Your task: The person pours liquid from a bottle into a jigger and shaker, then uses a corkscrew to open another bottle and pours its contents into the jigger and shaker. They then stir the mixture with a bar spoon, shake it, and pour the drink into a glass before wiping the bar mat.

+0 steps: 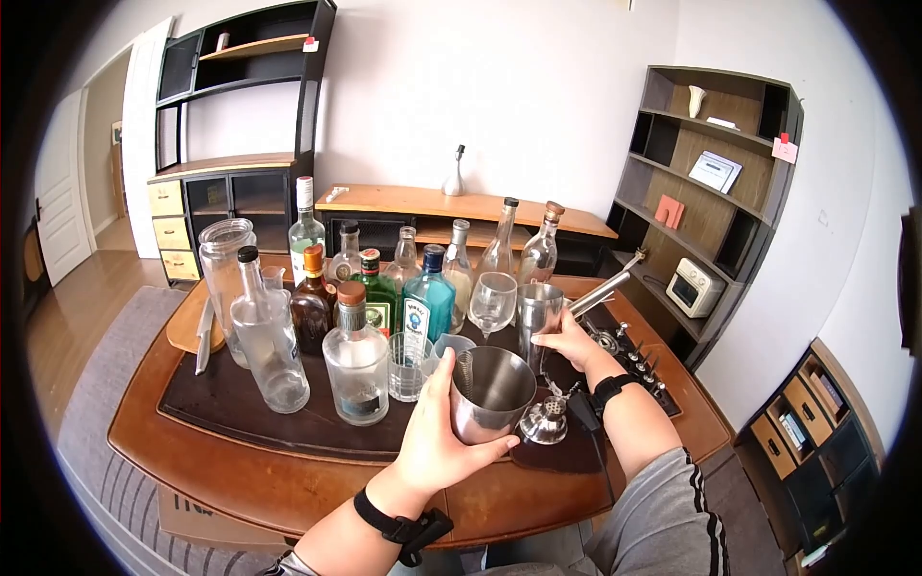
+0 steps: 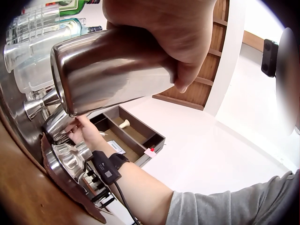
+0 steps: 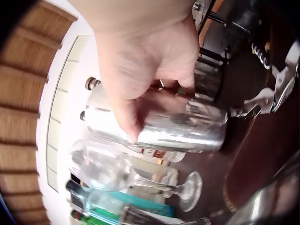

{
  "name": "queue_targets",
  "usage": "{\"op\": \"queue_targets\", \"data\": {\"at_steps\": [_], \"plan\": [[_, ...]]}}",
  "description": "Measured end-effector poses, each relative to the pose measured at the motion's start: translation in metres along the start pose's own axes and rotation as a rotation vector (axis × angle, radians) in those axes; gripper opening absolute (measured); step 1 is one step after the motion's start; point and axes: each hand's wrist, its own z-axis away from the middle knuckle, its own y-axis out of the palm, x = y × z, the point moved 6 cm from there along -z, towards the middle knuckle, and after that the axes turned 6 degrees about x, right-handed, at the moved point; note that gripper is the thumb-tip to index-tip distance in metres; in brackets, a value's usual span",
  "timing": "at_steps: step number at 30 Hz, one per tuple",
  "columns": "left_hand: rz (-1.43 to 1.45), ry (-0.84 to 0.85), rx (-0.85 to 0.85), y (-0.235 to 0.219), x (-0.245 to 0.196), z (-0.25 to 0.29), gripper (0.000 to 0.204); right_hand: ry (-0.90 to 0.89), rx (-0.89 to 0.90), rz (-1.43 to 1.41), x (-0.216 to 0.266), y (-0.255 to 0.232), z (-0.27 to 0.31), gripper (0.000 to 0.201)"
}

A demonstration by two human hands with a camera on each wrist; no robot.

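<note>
My left hand (image 1: 432, 442) grips a steel shaker tin (image 1: 492, 403), fingers and thumb round its side, raised over the front of the table with its mouth upward. My right hand (image 1: 573, 343) holds a second steel tin (image 1: 539, 315), which stands upright on the dark mat. In the right wrist view, that hand's thumb and fingers wrap the shiny tin (image 3: 187, 126). Between the tins and the bottles stands a stemmed wine glass (image 1: 493, 304). A perforated steel shaker top (image 1: 545, 422) lies just right of the left tin. Close beside it in the right wrist view is a corkscrew (image 3: 276, 89).
Several bottles, among them a blue one (image 1: 429, 293) and a clear corked one (image 1: 355, 370), crowd the mat's left and middle. A cut tumbler (image 1: 407, 370) sits near the left hand. A knife (image 1: 205, 336) lies on a wooden board (image 1: 182, 326) at far left. Bar tools (image 1: 639, 360) stand at right.
</note>
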Motion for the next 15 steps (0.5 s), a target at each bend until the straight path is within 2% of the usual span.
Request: {"op": "queue_targets", "data": {"at_steps": [4, 7, 10, 13, 15], "plan": [[0.007, 0.014, -0.006, -0.001, -0.002, -0.001, 0.124, 0.095, 0.051, 0.033, -0.004, -0.003, -0.004, 0.08], [0.003, 0.033, -0.016, -0.002, -0.003, -0.001, 0.124, 0.038, 0.049, 0.054, 0.01, 0.006, 0.0, 0.07], [0.001, 0.024, -0.019, -0.003, -0.004, -0.001, 0.123, -0.039, 0.022, 0.053, -0.001, 0.008, -0.006, 0.061], [0.0, 0.014, -0.031, -0.005, -0.005, -0.001, 0.123, -0.04, 0.005, 0.061, -0.004, 0.008, -0.007, 0.057], [-0.01, 0.019, -0.034, -0.005, -0.006, -0.001, 0.123, 0.044, 0.027, 0.028, 0.002, 0.01, 0.0, 0.057]]}}
